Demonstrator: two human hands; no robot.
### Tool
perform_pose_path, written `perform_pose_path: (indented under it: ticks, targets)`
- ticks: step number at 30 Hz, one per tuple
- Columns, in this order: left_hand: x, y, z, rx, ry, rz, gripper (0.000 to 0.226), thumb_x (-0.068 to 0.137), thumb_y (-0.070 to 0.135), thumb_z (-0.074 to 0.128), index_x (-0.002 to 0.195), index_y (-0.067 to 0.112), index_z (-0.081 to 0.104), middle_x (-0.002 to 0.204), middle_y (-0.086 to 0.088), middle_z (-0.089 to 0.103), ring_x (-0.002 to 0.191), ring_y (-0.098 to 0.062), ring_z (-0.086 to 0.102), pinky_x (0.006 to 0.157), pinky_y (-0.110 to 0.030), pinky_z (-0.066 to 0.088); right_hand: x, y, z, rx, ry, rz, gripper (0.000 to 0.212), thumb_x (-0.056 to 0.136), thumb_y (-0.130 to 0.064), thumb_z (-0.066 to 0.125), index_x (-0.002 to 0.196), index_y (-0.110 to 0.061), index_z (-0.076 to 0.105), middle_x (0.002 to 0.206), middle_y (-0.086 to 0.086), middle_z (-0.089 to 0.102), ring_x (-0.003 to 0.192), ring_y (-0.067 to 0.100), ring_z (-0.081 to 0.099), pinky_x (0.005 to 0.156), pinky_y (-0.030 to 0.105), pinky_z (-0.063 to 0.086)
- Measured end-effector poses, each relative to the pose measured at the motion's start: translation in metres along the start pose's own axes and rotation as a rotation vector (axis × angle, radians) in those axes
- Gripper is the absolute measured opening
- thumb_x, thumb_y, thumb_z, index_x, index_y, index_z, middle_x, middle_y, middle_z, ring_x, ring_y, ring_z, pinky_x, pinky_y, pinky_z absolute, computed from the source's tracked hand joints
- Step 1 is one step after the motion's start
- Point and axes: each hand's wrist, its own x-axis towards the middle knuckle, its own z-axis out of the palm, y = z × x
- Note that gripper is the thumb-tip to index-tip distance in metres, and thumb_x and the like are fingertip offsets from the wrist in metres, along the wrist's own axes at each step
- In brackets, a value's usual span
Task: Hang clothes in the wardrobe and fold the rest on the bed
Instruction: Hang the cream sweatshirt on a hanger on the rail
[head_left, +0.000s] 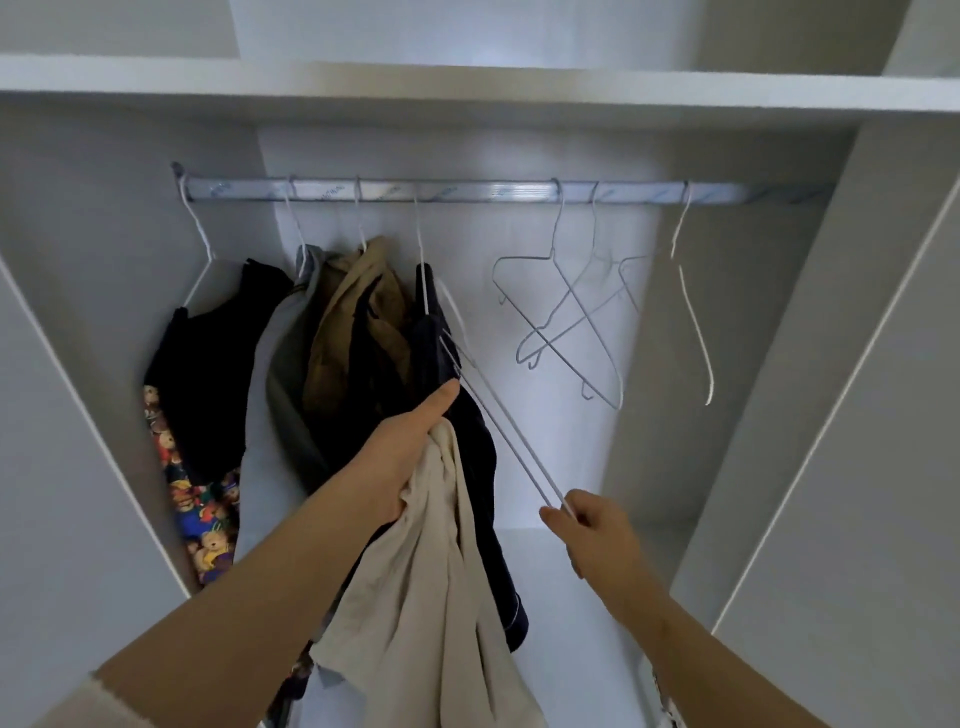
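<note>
Left hand (410, 460) grips bunched beige garment (415, 597): soft, light, limp, draping below fist. Right hand (597, 535) pinches thin, springy wire hanger (506, 439) at near corner; its hook sits on rod (467, 189) far above pinch. Judged best taken by the collar.

Beige garment (415, 597) ran off bottom edge. Fingers of left hand (400, 457) were buried in its folds. Hanger (502, 431) top was lost behind navy garment (478, 447). Rail (467, 189) print was too blurred to read.

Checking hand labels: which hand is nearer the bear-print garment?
Left. The left hand, gripping beige cloth, sits right of the bear-print garment; the right hand is farther right, pinching a hanger.
</note>
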Motion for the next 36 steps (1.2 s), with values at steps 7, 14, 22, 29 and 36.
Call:
perform_pose_path:
  ticks: [7, 14, 22, 29, 36]
  targets:
    - [-0.042, -0.028, 0.052, 0.105, 0.046, 0.077, 0.062, 0.066, 0.05, 0.076, 0.106, 0.005, 0.065, 0.107, -0.017, 0.066, 0.097, -0.031, 0.063, 0.09, -0.043, 0.051, -0.073, 0.038, -0.065, -0.23, -0.061, -0.065, 0.052, 0.08, -0.005, 0.062, 0.049, -0.019, 0.023, 0.047, -0.008, 0.02, 0.047, 0.009, 0.02, 0.049, 0.017, 0.021]
    - [-0.096, -0.07, 0.084, 0.309, 0.15, 0.246, 0.036, 0.09, 0.023, 0.056, 0.058, 0.015, 0.04, 0.055, -0.003, 0.041, 0.056, -0.019, 0.041, 0.056, -0.026, 0.034, -0.126, 0.052, -0.105, -0.446, -0.142, -0.071, 0.045, 0.081, -0.018, 0.063, 0.052, -0.024, 0.031, 0.046, -0.006, 0.028, 0.047, 0.009, 0.027, 0.052, 0.024, 0.027]
    - [-0.136, -0.067, 0.086, 0.453, 0.041, 0.098, 0.032, 0.088, 0.028, 0.063, 0.064, 0.008, 0.054, 0.055, -0.003, 0.059, 0.049, -0.012, 0.055, 0.043, -0.016, 0.042, -0.137, 0.012, -0.097, 0.107, -0.107, -0.004, 0.023, 0.084, -0.012, 0.059, 0.077, -0.033, 0.063, 0.043, -0.011, 0.038, 0.036, 0.005, 0.028, 0.037, 0.016, 0.027]
    - [-0.151, -0.056, 0.06, 0.199, 0.212, 0.024, 0.03, 0.094, 0.024, 0.053, 0.072, 0.004, 0.052, 0.06, -0.01, 0.053, 0.058, -0.023, 0.047, 0.058, -0.028, 0.041, -0.141, -0.002, -0.096, 0.303, -0.13, -0.023, 0.018, 0.085, -0.007, 0.061, 0.09, -0.024, 0.063, 0.047, -0.005, 0.052, 0.043, 0.007, 0.046, 0.048, 0.016, 0.042]
    - [-0.164, -0.039, 0.028, 0.138, 0.189, -0.058, 0.026, 0.09, 0.018, 0.06, 0.071, 0.001, 0.06, 0.056, -0.013, 0.062, 0.059, -0.026, 0.055, 0.058, -0.033, 0.048, -0.141, -0.01, -0.087, 0.176, -0.065, 0.02, 0.03, 0.092, -0.039, 0.053, 0.076, -0.027, 0.074, 0.038, -0.012, 0.038, 0.037, 0.002, 0.037, 0.057, 0.018, 0.041]
